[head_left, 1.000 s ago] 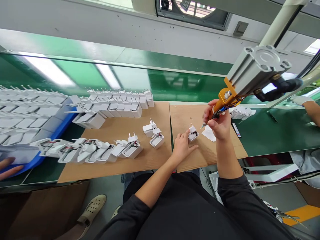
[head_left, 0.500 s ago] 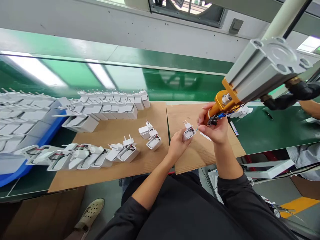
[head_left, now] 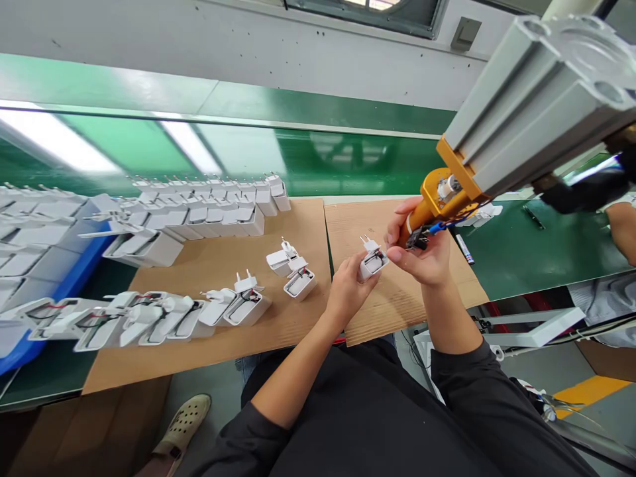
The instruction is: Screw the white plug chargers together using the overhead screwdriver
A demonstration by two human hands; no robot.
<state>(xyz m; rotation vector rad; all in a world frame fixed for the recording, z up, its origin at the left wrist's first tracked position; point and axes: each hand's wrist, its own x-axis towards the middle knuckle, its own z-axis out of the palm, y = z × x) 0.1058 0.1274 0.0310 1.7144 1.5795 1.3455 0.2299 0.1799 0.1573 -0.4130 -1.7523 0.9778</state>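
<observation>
Over the right piece of cardboard, my left hand grips a small white adapter housing with its two-pin plug part standing up and dark wires inside. My right hand is wrapped around the lower end of an orange tool, just right of the housing. The tool hangs below a large grey metal cylinder. Two similar white housings stand on the left cardboard, left of my left hand. What my right fingertips touch beside the housing is too small to tell.
Rows of open white housings stand at the back left, with another row nearer me. A blue tray full of them is far left. Right are a marker, a pen and another person's arm.
The view has shifted, and the cylinder appears larger. The white strip seen beside the housing earlier no longer shows. Both hands keep their holds, with the housing slightly nearer the right fingertips.
</observation>
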